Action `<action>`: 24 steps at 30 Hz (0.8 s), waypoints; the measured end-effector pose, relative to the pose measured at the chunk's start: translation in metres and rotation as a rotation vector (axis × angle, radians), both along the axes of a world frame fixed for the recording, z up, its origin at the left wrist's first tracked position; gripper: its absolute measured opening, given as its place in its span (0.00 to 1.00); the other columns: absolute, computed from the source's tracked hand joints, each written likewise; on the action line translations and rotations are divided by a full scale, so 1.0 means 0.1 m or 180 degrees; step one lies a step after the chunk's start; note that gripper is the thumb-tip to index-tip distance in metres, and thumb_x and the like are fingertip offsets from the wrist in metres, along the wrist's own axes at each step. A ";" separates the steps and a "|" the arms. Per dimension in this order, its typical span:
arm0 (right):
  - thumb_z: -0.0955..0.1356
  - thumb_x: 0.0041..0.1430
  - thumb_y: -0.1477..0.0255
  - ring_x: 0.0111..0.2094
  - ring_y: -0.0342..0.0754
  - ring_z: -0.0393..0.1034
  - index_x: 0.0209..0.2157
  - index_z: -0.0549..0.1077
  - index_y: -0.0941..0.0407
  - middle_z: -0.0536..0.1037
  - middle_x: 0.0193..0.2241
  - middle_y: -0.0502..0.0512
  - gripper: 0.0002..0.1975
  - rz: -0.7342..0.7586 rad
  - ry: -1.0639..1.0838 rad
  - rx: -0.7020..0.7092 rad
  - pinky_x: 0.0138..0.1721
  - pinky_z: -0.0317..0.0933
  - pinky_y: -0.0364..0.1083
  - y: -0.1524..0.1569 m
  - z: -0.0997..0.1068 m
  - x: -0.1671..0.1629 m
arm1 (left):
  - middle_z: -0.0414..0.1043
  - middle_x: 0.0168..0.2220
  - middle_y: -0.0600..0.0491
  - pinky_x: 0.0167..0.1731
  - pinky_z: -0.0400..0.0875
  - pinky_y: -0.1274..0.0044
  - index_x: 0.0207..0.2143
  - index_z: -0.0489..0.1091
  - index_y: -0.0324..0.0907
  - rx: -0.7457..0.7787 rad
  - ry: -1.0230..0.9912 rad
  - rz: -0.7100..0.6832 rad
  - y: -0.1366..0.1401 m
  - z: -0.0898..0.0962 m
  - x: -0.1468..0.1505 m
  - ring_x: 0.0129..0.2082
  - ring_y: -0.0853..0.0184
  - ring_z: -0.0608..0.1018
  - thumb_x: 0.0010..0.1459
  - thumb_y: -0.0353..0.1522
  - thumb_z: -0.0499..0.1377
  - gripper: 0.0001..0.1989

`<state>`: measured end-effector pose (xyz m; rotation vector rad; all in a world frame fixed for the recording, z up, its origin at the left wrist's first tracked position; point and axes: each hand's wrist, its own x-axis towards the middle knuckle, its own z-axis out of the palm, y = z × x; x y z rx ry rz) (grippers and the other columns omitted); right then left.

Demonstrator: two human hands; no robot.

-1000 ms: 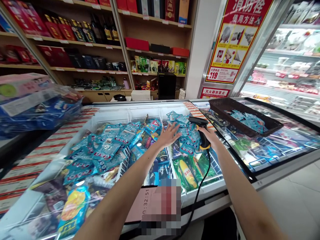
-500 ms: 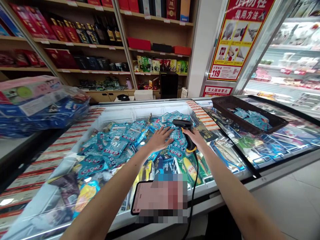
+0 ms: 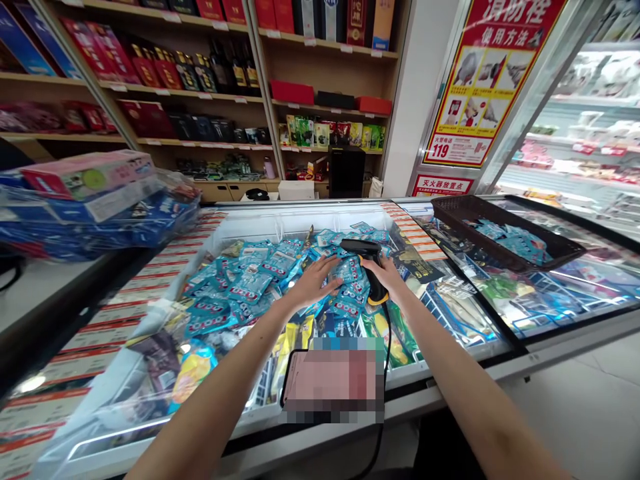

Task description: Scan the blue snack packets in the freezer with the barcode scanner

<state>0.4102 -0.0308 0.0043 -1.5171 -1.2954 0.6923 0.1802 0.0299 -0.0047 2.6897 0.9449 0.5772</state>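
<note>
The right hand (image 3: 387, 277) is wrapped around a black-and-yellow scanner (image 3: 377, 291), held over blue packets (image 3: 250, 283) heaped across the freezer (image 3: 417, 397). The left hand (image 3: 315, 281) is spread, palm down, at the heap (whether it presses, I cannot tell). Similar packets (image 3: 523, 243) lie in a brown basket (image 3: 457, 210) rightward.

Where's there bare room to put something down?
On the glass in front of the brown basket, right of the black strip; packages show underneath. The basket's left end, beside some packets, looks bare too. It's crowded around the left hand and the right hand, which holds the scanner: heaped blue packets lie there.
</note>
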 end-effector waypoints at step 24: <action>0.66 0.53 0.55 0.27 0.51 0.70 0.33 0.72 0.53 0.75 0.26 0.54 0.15 0.0177 -0.1419 0.0431 0.30 0.59 0.47 -0.39 0.33 -0.03 | 0.67 0.42 0.49 0.41 0.66 0.72 0.48 0.64 0.43 -0.0088 -0.1093 0.0700 0.08 0.06 0.01 0.43 0.62 0.71 0.54 0.44 0.58 0.22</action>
